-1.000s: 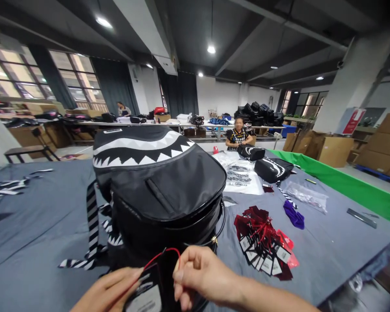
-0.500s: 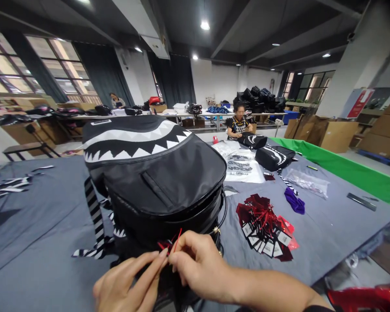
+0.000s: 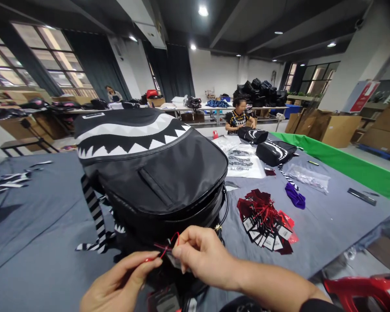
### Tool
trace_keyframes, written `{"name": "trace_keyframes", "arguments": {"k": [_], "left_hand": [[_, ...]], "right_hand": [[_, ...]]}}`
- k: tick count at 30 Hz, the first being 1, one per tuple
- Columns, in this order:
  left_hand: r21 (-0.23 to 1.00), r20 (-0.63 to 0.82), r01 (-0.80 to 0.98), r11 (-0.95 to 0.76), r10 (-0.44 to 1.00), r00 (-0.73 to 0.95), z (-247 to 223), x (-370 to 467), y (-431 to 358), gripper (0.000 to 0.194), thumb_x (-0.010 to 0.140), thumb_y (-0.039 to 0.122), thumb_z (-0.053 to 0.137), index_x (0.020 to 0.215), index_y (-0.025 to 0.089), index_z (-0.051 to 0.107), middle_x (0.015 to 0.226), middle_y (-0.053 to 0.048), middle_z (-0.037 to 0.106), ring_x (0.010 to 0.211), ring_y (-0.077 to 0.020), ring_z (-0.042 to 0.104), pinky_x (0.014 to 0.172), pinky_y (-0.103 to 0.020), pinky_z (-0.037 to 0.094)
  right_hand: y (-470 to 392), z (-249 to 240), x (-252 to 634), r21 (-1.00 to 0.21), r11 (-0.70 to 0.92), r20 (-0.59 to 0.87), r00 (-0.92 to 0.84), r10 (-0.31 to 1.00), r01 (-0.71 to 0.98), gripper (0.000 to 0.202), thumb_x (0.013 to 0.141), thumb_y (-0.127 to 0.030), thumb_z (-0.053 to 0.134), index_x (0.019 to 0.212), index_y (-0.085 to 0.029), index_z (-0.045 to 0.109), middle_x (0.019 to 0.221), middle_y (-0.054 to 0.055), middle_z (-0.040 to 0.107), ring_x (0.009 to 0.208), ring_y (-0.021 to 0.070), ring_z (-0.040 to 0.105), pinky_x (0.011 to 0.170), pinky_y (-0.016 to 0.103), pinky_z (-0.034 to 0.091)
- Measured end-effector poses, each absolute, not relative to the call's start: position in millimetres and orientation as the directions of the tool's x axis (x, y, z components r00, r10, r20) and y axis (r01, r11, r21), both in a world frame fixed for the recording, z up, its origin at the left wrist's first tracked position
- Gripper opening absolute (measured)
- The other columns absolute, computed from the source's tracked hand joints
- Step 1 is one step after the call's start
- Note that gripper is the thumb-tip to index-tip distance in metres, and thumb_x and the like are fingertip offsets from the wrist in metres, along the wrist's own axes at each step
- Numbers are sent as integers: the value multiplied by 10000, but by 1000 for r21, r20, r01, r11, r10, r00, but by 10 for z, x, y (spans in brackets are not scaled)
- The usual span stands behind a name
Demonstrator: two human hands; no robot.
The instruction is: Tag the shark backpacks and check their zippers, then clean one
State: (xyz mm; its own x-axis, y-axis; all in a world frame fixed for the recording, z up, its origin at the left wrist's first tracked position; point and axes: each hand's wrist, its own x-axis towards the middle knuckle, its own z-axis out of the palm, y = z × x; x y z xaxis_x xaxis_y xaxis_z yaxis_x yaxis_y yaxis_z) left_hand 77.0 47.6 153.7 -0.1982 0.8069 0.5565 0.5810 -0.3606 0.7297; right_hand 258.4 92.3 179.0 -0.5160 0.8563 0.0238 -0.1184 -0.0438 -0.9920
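Observation:
A black backpack (image 3: 188, 169) with a white shark-tooth mouth and striped straps stands right in front of me. Low at its front, my left hand (image 3: 120, 281) pinches a thin red string (image 3: 164, 252) between thumb and fingers. On the string's other side, my right hand (image 3: 208, 258) grips a small loop of it with bent fingers. A dark hang tag (image 3: 165, 300) shows below my hands, partly in shadow. Whether the string passes through a zipper pull I cannot make out.
Red and black tags (image 3: 263, 223) with white labels lie fanned at the right. Beyond are a purple cloth (image 3: 294, 196), a plastic bag (image 3: 307, 177) and two black shark-mouth bags (image 3: 274, 152). A co-worker (image 3: 240, 117) sits across the grey table. Striped straps (image 3: 8, 184) lie left.
My left hand has drawn down and left, away from my right, and the red string now stretches between them. A loop shows at my right fingers. The view has tilted slightly.

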Motion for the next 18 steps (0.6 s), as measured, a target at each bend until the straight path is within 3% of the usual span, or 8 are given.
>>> {"name": "trace_keyframes", "arguments": {"k": [2,5,7,10,18], "left_hand": [[691,556,595,-410,828,-75,1628,831,485,255,827,471,663,747,243,747,692,20,742,551,-124,682,525,-151,559],[629,603,594,-502,797,35,1705,951,474,244,878,393,609,751,244,756,743,15,750,616,-116,705,607,-129,568],[614,618,603,-509,786,35,1702,1001,467,207,886,327,597,787,243,757,777,18,754,631,-105,705,622,-114,561],[612,621,618,-494,784,12,1658,1024,472,208,884,293,584,779,222,749,789,8,755,614,-100,695,604,-109,549],[683,528,619,-389,848,-51,1596,1049,500,278,870,381,568,737,199,731,732,-10,744,594,-125,689,568,-150,549]], "right_hand": [[913,1780,2555,-993,-9,53,-501,864,-120,113,837,-257,580,771,-172,548,541,-71,515,471,66,457,475,176,345],[887,1769,2520,-986,165,157,-421,893,-17,116,846,-239,563,751,-174,552,554,-69,506,492,66,451,481,180,326],[874,1761,2503,-965,257,220,-382,898,49,122,840,-229,573,733,-174,555,559,-69,494,502,63,435,486,184,308],[868,1743,2489,-967,253,218,-390,895,40,123,842,-239,578,740,-174,558,567,-70,495,505,64,440,485,183,310],[875,1673,2514,-951,301,251,-393,884,69,111,849,-231,568,752,-177,575,602,-69,489,535,66,436,510,187,319]]}}
